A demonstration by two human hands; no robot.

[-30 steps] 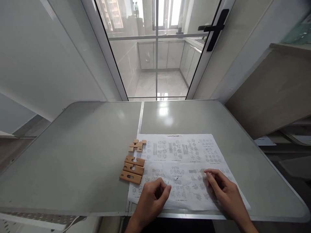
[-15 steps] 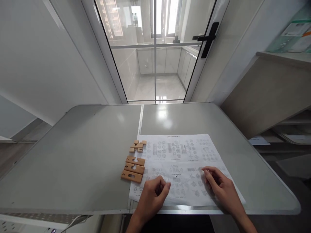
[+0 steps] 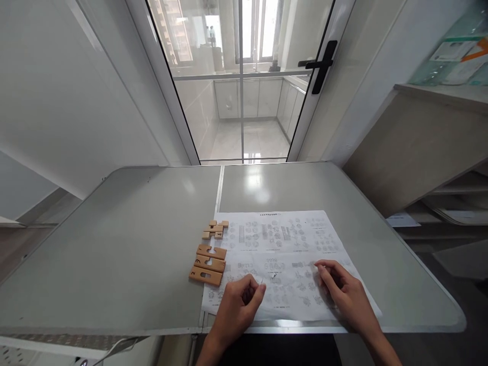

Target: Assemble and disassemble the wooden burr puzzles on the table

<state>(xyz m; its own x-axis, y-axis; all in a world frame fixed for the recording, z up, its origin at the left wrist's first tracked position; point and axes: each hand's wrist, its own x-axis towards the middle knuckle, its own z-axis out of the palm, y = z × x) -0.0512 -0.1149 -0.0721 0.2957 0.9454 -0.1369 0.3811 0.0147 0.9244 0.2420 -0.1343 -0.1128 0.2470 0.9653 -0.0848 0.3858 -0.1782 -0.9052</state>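
Paper sheet [image 3: 247, 256] at centre, lying flat and printed with rows of small diagrams, and both hands are over its near part! The left hand [image 3: 236, 309] is narrow, fingers curled, thumb close to the forefinger. A fine sliver [image 3: 261, 281] shows right at those fingertips; whether it is pinched there or lies just beyond, I cannot tell. Ahead and a little to the right of that hand, a tiny dark bit [image 3: 274, 276] is on the print.

Over to the right hand [image 3: 348, 292]: narrow too, fingers bent, thumb and forefinger drawn close. Is anything between them? Cannot tell. It hovers or rests low over the sheet, and both hands being so near the close edge would, I judge, leave the upper print in plain sight.

Now the wood, ahead and left of the left hand: 3 slotted wooden plates [image 3: 217, 265], side by side, marked 1, 3 and 2 going towards the body. Beyond them, a cluster of small blocks [image 3: 218, 229] carries a 3. Both groups straddle the sheet's left border, partly on the table [image 3: 152, 254], perhaps to weigh that side down, while most diagrams stay uncovered.
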